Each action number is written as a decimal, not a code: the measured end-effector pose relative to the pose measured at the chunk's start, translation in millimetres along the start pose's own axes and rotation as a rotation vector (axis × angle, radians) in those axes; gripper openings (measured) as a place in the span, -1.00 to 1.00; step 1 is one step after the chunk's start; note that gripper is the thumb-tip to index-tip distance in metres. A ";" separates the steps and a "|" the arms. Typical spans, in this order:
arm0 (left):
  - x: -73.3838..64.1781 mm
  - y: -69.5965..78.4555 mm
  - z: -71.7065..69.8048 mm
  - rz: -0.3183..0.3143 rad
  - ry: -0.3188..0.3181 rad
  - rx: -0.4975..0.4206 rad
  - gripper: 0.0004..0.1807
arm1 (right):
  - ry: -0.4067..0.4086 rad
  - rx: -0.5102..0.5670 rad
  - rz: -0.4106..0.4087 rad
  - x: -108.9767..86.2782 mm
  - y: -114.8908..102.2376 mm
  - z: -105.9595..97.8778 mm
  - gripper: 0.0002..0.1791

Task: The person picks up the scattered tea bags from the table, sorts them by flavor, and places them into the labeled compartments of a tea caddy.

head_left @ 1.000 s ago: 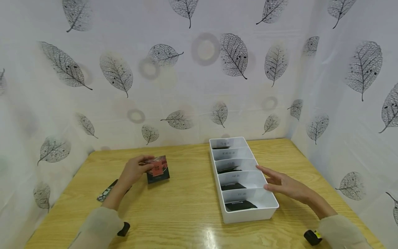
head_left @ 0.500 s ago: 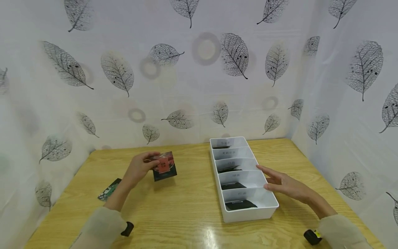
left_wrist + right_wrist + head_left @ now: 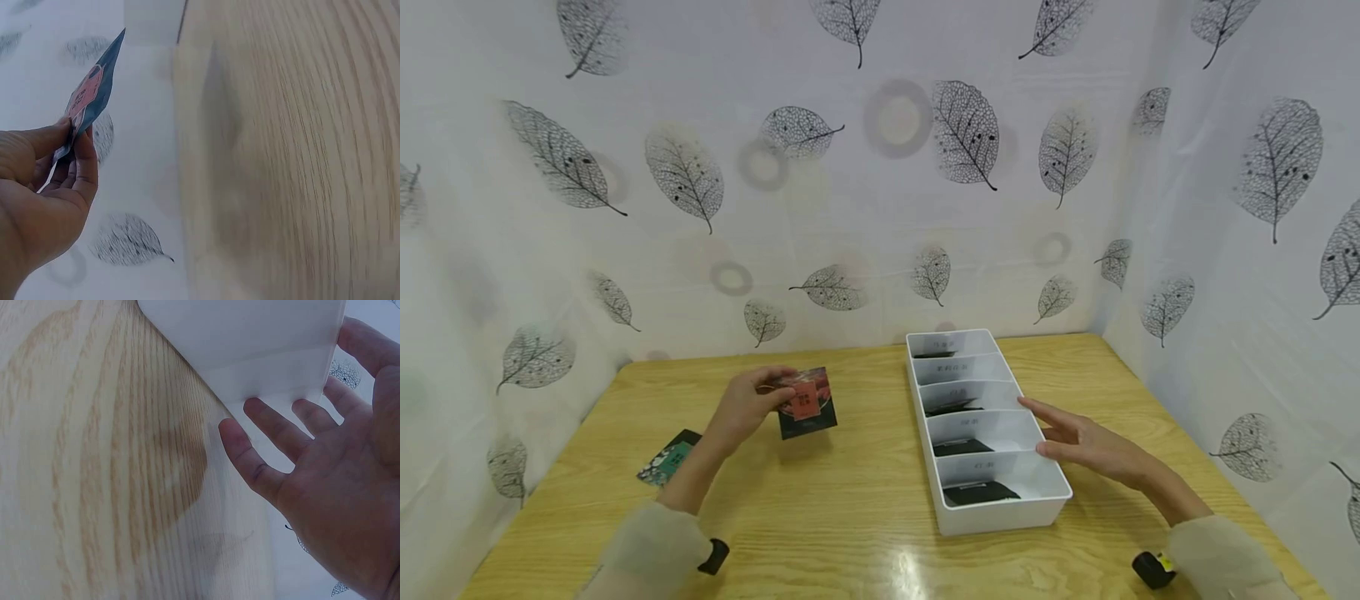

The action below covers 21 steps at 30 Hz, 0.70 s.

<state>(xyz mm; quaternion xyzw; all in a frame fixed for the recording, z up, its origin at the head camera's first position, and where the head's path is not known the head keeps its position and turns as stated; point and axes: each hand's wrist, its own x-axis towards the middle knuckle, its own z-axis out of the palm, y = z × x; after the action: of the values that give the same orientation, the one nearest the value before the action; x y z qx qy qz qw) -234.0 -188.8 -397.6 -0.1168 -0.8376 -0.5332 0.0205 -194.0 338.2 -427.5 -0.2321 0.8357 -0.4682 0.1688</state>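
Observation:
My left hand (image 3: 744,412) pinches a flat square tea sachet (image 3: 819,415) by its left edge, thumb on the near face. The sachet is dark with a red label, and in the left wrist view the sachet (image 3: 94,94) is held up off the table. Under my left forearm lies a second tea sachet (image 3: 672,455) with a green label, partly hidden by the wrist. My right hand (image 3: 1093,446) rests against the right side of a long white divided box (image 3: 996,521). In the right wrist view its spread fingertips (image 3: 235,431) are at the box wall.
Several labelled compartments divide the box; dark sachets (image 3: 981,494) lie in most of them. A leaf-patterned curtain (image 3: 850,208) closes off the back and sides of the wooden table (image 3: 820,517). Black wrist devices (image 3: 1152,570) show at both sleeves.
My left hand has carried the red-label sachet to the right and slightly up. More of the green-label sachet has come into sight. My right hand and the box stay in place.

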 end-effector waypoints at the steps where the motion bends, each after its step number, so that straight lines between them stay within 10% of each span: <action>1: -0.3 2.6 3.8 0.012 -0.004 -0.009 -0.62 | 0.000 -0.001 0.001 0.3 0.3 -0.1 -0.24; 12: -24.3 70.5 69.2 0.240 -0.029 -0.042 -0.69 | 0.005 -0.013 0.002 1.1 2.2 0.9 -0.24; 21: -45.3 101.6 118.7 0.584 0.010 -0.022 -0.71 | -0.011 0.022 0.021 1.1 0.4 0.2 -0.23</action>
<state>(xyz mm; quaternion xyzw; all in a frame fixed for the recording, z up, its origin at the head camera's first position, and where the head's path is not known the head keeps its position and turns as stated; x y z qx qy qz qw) -157.2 -48.9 -365.6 -0.3505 -0.7627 -0.5142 0.1762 -194.8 337.6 -428.0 -0.2238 0.8321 -0.4742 0.1807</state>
